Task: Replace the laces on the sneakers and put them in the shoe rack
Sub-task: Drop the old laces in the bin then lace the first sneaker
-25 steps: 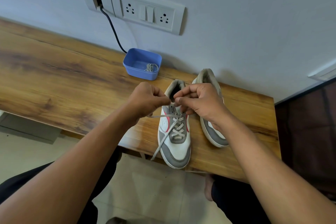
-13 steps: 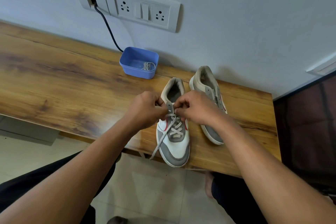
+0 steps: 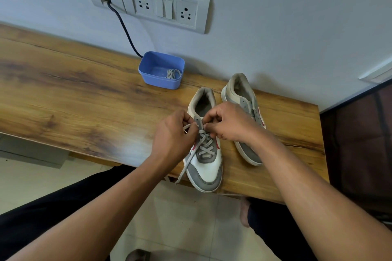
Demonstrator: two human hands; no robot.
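Left hand (image 3: 171,133) and right hand (image 3: 229,123), centre frame, each pinching an end of the lace (image 3: 204,144), apparently to feed the top eyelets of the half-laced sneaker (image 3: 206,167) at the table (image 3: 74,91) edge; unlaced sneaker (image 3: 244,95) just right; spare lace (image 3: 172,73) in tub (image 3: 157,82), upper centre.

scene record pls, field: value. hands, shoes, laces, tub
left hand: pinches grey lace beside upper eyelets
right hand: pinches same lace at the tongue
near sneaker: partly laced, toe at table edge
far sneaker: no lace, beside it
blue tub: by wall, holds spare lace
lace tail: hangs past table edge
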